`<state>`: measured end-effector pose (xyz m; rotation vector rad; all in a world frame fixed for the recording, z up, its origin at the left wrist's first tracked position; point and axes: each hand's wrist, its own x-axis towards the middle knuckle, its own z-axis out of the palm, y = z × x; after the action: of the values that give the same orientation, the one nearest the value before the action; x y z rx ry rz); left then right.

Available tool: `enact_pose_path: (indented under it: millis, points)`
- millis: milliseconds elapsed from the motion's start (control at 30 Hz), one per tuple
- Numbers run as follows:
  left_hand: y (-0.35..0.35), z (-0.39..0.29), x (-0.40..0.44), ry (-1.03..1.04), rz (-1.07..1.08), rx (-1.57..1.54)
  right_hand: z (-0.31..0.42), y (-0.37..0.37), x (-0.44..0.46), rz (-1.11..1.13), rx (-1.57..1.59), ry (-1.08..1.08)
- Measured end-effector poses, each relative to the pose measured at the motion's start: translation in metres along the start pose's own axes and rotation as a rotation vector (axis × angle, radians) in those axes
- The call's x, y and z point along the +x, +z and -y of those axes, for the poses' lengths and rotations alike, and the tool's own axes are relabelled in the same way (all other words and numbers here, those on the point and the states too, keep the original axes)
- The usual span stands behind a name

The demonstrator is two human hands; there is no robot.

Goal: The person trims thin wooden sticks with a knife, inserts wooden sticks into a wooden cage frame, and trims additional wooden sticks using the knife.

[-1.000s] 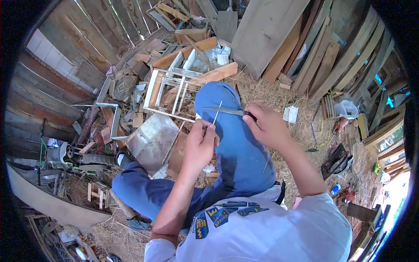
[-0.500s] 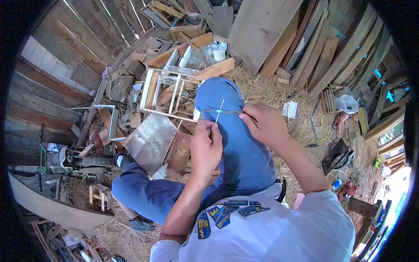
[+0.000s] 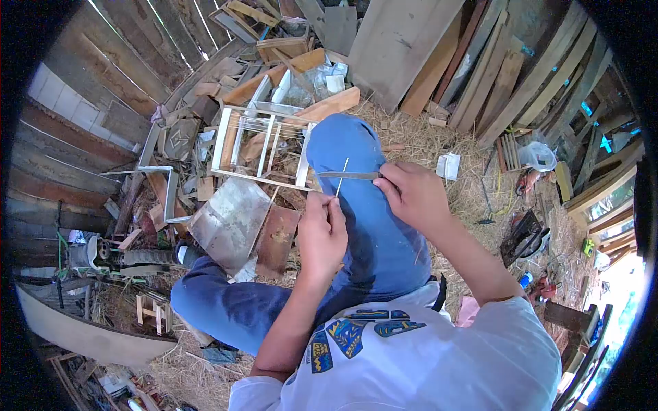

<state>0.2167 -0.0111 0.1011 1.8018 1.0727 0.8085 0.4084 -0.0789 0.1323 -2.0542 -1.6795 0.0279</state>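
Observation:
My left hand (image 3: 323,229) pinches the lower end of a thin pale stick (image 3: 343,172), which points up and slightly right over my raised knee. In my right hand (image 3: 414,195) is a knife (image 3: 348,176), its narrow blade lying crosswise to the left. The blade crosses the stick just above my left fingertips and appears to touch it. My fist hides the knife's handle. Beneath both is my blue trouser leg (image 3: 373,236).
A pale wooden frame with thin bars (image 3: 264,146) stands beyond my knee. Near it lies a worn metal sheet (image 3: 229,219). Boards (image 3: 404,51) lean on the back wall. Straw (image 3: 459,205) covers the floor, and a dark saw-like tool (image 3: 522,241) lies to the right.
The blade has turned from a bright, glinting face to a duller one, still across the stick. Both hands keep nearly the same place, while the whole view has shifted slightly.

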Motion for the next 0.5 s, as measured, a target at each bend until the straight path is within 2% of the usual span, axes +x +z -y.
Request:
enact_pose_path:
  millis: [200,333,433,500]
  points:
    - [0.002,0.005,-0.007,-0.082,0.023,-0.123,-0.003,0.002,-0.002,-0.033,-0.012,0.009]
    - [-0.002,0.003,-0.012,0.006,-0.022,-0.039,-0.002,0.005,-0.003,-0.053,-0.025,-0.022]
    - [-0.013,-0.002,-0.031,-0.057,0.007,-0.013,-0.008,0.009,-0.004,-0.060,-0.015,0.089]
    - [-0.014,0.004,-0.043,-0.176,0.021,-0.180,-0.008,0.011,-0.004,-0.071,0.019,0.095]
